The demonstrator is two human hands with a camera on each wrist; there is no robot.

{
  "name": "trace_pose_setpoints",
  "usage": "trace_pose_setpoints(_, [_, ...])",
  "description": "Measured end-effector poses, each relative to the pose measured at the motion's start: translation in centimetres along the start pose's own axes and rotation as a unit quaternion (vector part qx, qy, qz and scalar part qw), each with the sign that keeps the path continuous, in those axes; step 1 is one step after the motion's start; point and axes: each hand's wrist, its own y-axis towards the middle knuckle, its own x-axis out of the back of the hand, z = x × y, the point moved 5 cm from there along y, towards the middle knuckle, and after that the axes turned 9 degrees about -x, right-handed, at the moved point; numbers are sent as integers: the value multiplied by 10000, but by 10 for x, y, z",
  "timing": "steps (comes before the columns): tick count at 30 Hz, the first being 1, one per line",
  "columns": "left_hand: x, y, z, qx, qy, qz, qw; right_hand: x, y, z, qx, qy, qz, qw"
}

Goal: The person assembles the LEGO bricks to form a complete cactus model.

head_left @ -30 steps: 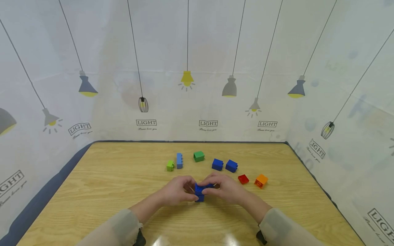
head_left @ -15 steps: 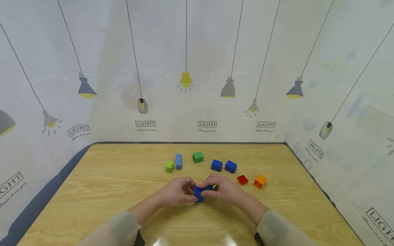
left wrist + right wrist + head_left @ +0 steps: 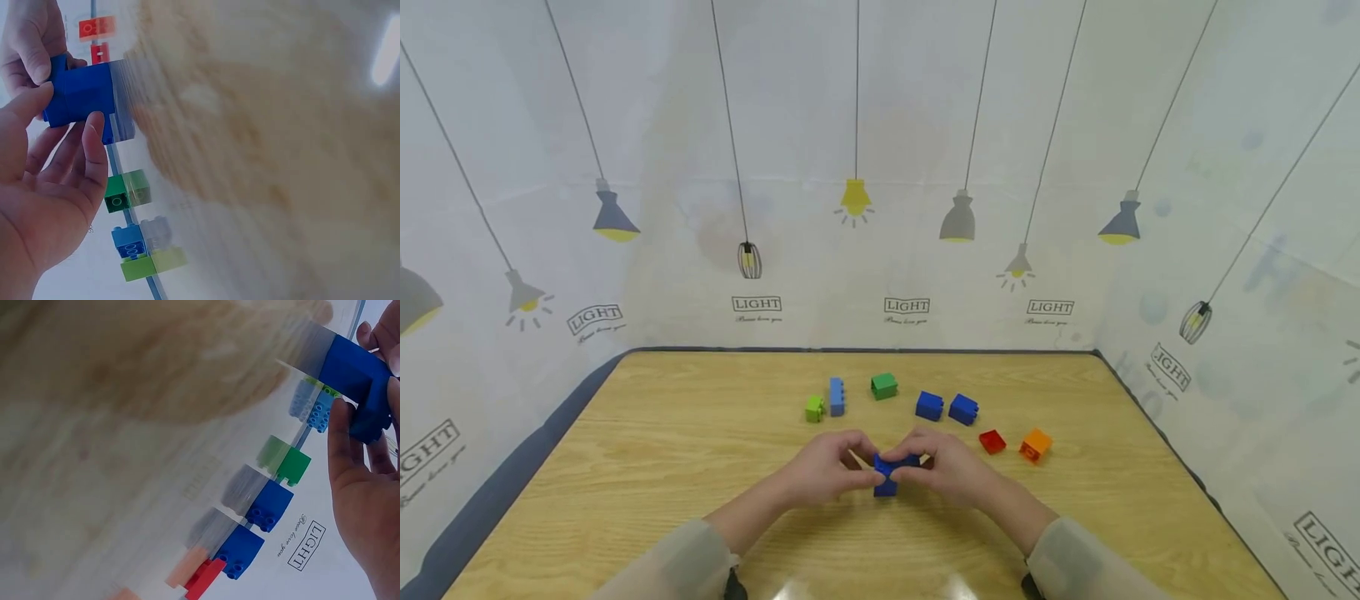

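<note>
Several blue toy building bricks joined together (image 3: pixel 885 487) stand on the table in front of the person, with one brick on top jutting out to the right. My left hand (image 3: pixel 824 471) grips the left side of the bricks, its thumb near the top and its fingers curled behind. From the right, my right hand (image 3: pixel 953 468) pinches the upper blue brick (image 3: pixel 374 406) between thumb and fingers. In the left wrist view the lower blue block (image 3: pixel 90 94) shows between both hands. Fingers hide part of the upper brick and the seams.
Loose bricks lie in an arc beyond the hands on the wooden table (image 3: pixel 662 433): lime green (image 3: pixel 814 409), light blue (image 3: pixel 837 397), green (image 3: pixel 884 387), two blue bricks (image 3: pixel 929 407), red (image 3: pixel 992 442) and orange (image 3: pixel 1035 446). A printed cloth wall encloses the table's back and sides.
My left thumb has moved up the near side of the blue bricks toward the top. The right hand keeps its pinch almost in place, and the loose bricks have not moved.
</note>
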Motion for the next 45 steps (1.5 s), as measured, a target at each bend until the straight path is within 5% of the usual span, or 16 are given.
trace_pose_setpoints(7, [2, 4, -2, -50, 83, 95, 9999, 3, -1, -3, 130, -36, 99, 9999])
trace_pose_setpoints(27, [2, 7, 3, 76, -201, 5, 9998, 6, 3, -12, -838, 1281, 110, 9882])
trace_pose_setpoints(36, [3, 10, -5, -162, 301, -14, 9994, 7, 3, -13, -946, 1329, 58, 9866])
trace_pose_setpoints(45, [4, 11, -7, -216, 245, -19, 9995, 5, 5, -12, -985, 1241, 5, 9874])
